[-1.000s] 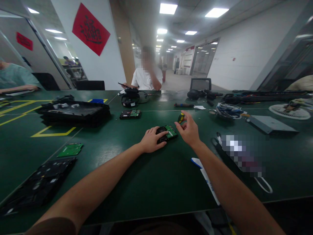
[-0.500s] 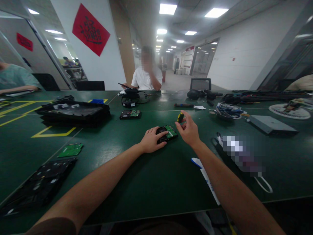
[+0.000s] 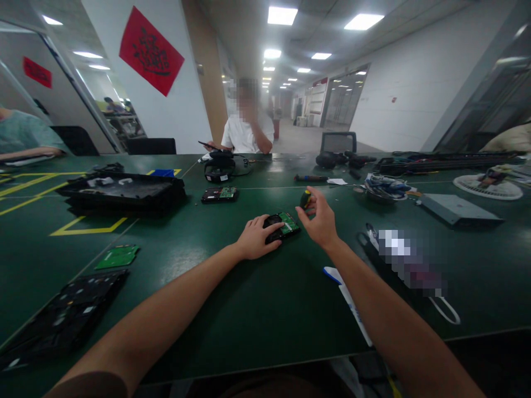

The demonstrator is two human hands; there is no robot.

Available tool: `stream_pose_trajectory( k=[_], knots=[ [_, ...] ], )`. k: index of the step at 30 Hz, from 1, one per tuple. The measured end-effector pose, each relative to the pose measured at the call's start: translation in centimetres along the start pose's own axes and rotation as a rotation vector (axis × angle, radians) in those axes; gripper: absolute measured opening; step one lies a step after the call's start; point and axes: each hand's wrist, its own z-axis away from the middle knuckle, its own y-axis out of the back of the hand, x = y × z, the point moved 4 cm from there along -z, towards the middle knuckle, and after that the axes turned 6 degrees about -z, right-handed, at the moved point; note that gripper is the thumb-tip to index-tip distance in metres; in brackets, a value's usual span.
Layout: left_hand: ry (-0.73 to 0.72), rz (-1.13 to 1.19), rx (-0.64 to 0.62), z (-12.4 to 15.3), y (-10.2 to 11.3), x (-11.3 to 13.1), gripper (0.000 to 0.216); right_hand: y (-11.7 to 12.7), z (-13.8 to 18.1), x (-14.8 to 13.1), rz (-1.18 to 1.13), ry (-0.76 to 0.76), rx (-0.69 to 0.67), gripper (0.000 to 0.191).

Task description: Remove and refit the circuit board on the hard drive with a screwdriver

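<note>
My left hand [image 3: 256,239] lies on a hard drive [image 3: 284,225] with a green circuit board facing up, fingers curled over its near left edge, pinning it to the green table [image 3: 265,309]. My right hand [image 3: 320,221] is closed round a screwdriver with a yellow and black handle [image 3: 306,198]. The screwdriver stands over the drive's right end; its tip is hidden behind my fingers.
A second hard drive [image 3: 219,194] lies further back. A black tray [image 3: 120,190] sits to the left, with a loose green board [image 3: 117,256] and a black panel [image 3: 62,315] nearer me. Cables [image 3: 384,187], a grey box [image 3: 456,210] and tools lie right. A person in white [image 3: 248,132] sits opposite.
My right hand has shifted very slightly with the screwdriver over the drive. The left hand has stayed on the drive.
</note>
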Motion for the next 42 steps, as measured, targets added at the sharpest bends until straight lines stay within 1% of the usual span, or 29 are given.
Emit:
stream_pose_trajectory(
  k=[4,12,17,19,22,26,28,29,31,32,34,35,37,38,42],
  knots=[
    [-0.003,-0.006,0.005,0.0,0.0,0.0,0.065,0.2,0.0,-0.4,0.056,0.025,-0.009,0.062],
    [0.003,0.006,-0.002,0.0,0.1,0.1,0.064,0.3,0.0,-0.3,0.061,-0.052,-0.031,0.063],
    [0.008,0.016,-0.006,0.0,0.2,0.1,0.064,0.3,0.0,-0.7,0.058,-0.043,-0.026,0.061],
    [0.012,0.017,-0.01,0.0,0.2,0.1,0.064,0.4,-0.1,-1.0,0.067,-0.024,-0.003,0.06],
    [0.019,0.021,-0.015,0.0,0.2,0.1,0.064,0.8,-0.2,-1.4,0.09,0.007,0.07,0.059],
    [0.017,0.018,-0.014,0.0,0.1,0.1,0.064,1.6,-0.6,-1.2,0.171,0.039,0.145,0.05],
    [0.013,0.013,-0.016,0.0,0.2,0.1,0.064,1.9,-0.8,-0.5,0.223,0.008,0.149,0.045],
    [0.012,0.011,-0.018,0.0,0.2,0.1,0.064,2.0,-0.9,0.1,0.258,-0.038,0.143,0.043],
    [0.012,0.01,-0.023,0.0,0.2,0.1,0.064,2.2,-0.9,1.4,0.357,-0.162,0.091,0.034],
    [0.01,0.011,-0.025,0.0,0.2,0.1,0.064,2.1,-0.8,2.1,0.405,-0.221,0.04,0.029],
    [0.009,0.015,-0.025,0.0,0.2,0.1,0.064,1.4,-0.4,3.4,0.475,-0.288,-0.15,0.019],
    [0.01,0.017,-0.023,0.0,0.2,0.1,0.064,0.9,-0.1,3.9,0.504,-0.303,-0.25,0.018],
    [0.017,0.021,-0.018,0.0,0.2,0.1,0.064,0.0,0.6,4.7,0.56,-0.306,-0.429,0.021],
    [0.021,0.022,-0.017,0.0,0.2,0.1,0.064,-0.4,0.9,5.0,0.591,-0.314,-0.478,0.024],
    [0.022,0.023,-0.015,0.0,0.2,0.2,0.064,-1.3,1.6,5.6,0.659,-0.336,-0.572,0.043]
  ],
)
